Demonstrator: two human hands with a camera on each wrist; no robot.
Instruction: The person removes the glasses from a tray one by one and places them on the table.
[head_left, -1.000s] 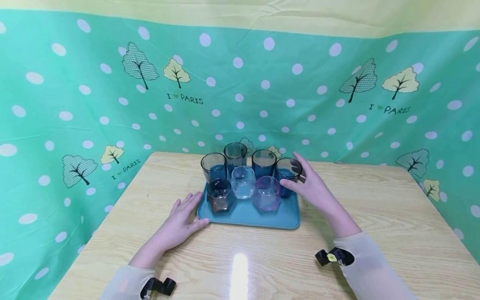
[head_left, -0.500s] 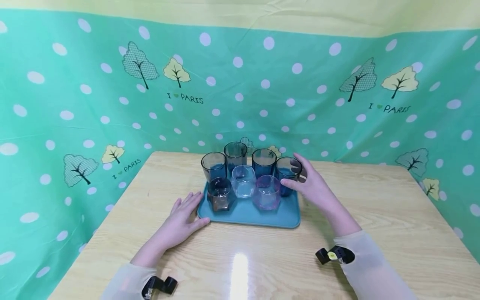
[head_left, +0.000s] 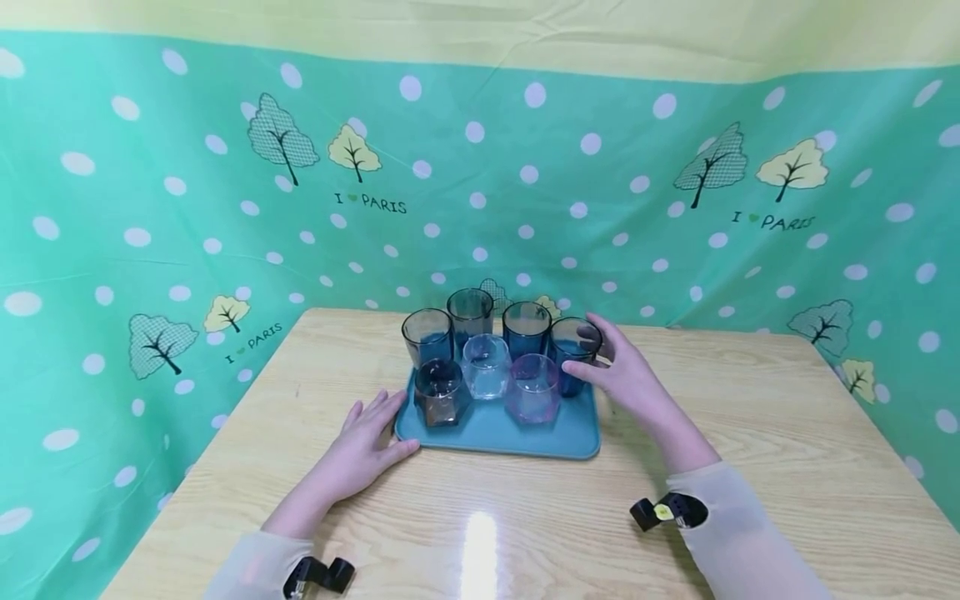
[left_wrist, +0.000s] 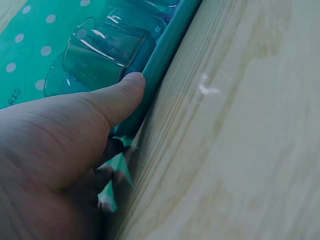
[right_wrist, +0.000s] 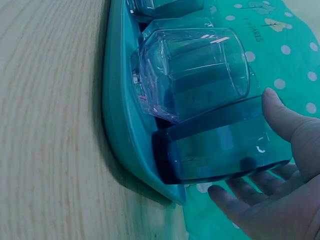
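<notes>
My right hand [head_left: 633, 379] holds the rightmost tall dark-blue glass [right_wrist: 220, 145], thumb at its rim and fingers curled along the opposite side. That glass stands on a blue tray [head_left: 487, 442]. At the tray's front left corner rests my left hand [head_left: 360, 454], fingers loosely extended along the side and thumb [left_wrist: 131, 92] against the front edge. Along the tray's back stand three more tall dark glasses, among them the left one [head_left: 427, 337]. In front sit a short brownish glass [head_left: 440, 396], a clear glass [head_left: 486, 371] and a pink-purple tinted glass [head_left: 534, 393].
Under the tray is a light wood-grain table [head_left: 750, 433]. A green polka-dot cloth [head_left: 480, 167] with printed trees hangs behind it and along both sides. The pink-purple glass stands close beside the held glass in the right wrist view.
The head view has shifted slightly, so the scene sits a little lower in it. Both hands, the tray and the glasses keep their places.
</notes>
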